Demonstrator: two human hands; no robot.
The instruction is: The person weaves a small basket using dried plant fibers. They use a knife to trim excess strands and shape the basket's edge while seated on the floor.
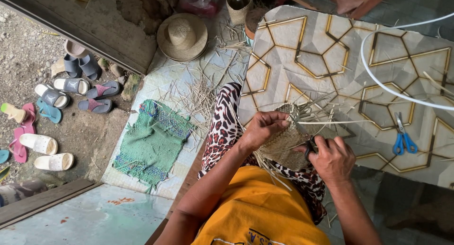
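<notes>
The left hand (pixel 263 128) is gripping a mostly woven straw piece (pixel 283 141) over the lap, while the right hand (pixel 332 158), clenching dark scissors (pixel 309 148), is trimming its remaining loose strands.

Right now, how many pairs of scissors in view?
2. Blue-handled scissors lie on the patterned tabletop, right of the hands. Dark-handled scissors sit in the right hand, against the woven straw piece held by the left hand. More may be hidden.
</notes>
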